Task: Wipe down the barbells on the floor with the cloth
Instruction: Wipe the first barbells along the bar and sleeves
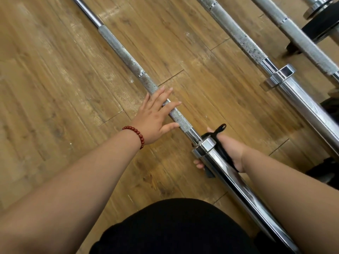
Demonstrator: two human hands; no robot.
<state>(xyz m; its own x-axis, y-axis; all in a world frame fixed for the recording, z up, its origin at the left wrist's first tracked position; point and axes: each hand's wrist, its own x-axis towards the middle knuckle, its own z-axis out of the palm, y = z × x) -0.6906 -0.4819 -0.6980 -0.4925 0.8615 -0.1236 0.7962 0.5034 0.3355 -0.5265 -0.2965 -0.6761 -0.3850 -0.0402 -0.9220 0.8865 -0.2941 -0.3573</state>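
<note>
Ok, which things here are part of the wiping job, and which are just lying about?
Job: nearest barbell, black cloth, right hand gripping it, left hand, second barbell, third barbell.
Lying about: black weight plate.

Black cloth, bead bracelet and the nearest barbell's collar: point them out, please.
black cloth [225, 155], head view, the middle of its dark strip.
bead bracelet [138, 132], head view, a bead midway along.
barbell collar [205, 146], head view, its chrome rim.

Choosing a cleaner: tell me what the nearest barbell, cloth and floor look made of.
The nearest barbell looks like steel: mirror-chrome sleeve, duller knurled grip with dark specks. The cloth is black, matte, limp fabric; fibre unclear. The floor shows wood grain and plank seams, real or laminate.
</note>
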